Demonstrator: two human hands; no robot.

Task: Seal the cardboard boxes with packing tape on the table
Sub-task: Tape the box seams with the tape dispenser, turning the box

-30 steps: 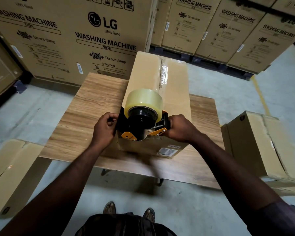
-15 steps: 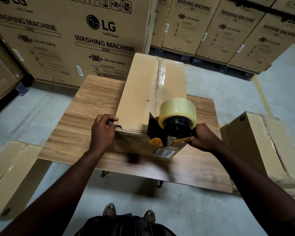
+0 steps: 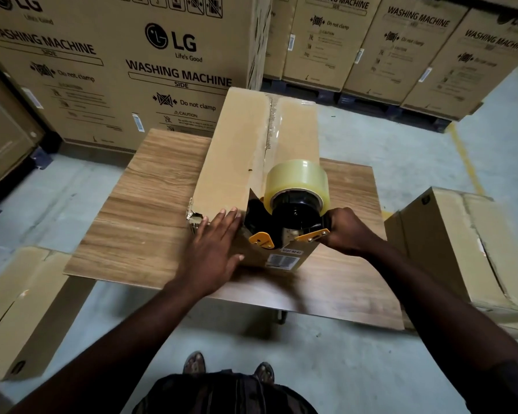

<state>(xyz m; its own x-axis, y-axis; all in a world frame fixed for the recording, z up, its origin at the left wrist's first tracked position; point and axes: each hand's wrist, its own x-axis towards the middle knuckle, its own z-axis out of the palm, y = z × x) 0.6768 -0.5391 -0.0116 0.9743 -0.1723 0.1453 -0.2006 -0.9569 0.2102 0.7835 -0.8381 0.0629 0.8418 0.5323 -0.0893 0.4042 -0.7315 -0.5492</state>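
Right hand (image 3: pixel 346 231) clamped on black tape dispenser (image 3: pixel 293 213); left hand (image 3: pixel 213 246) splayed on cardboard box (image 3: pixel 231 162)

Wood-grain table (image 3: pixel 150 210), long cardboard box (image 3: pixel 231 162) lying on it lengthwise

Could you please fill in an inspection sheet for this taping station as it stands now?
Surface: wooden table, carrying the cardboard box.
Job's things: cardboard box has clear tape along its top and a torn near corner; tape dispenser sits at its near end.
Clutter: nothing seen.
Hands: left hand lies flat on the box's near end; right hand grips the tape dispenser.
Cables: nothing seen.
Surroundings: washing machine cartons behind; left floor box and right floor box beside the table.
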